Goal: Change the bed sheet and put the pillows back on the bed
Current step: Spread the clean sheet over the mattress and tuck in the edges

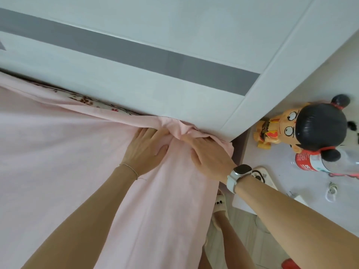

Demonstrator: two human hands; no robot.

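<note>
Pressing flat, both palms down: left hand and right hand, fingers extended, on soft pink sheet, bunched wrinkled just beyond fingertips against smooth white headboard.

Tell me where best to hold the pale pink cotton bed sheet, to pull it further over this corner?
Probably grip the bunched fold of the pale pink cotton bed sheet at the corner beside the white headboard, coming from the mattress side between the left hand and right hand. The gathered cloth there offers slack to pinch.
</note>
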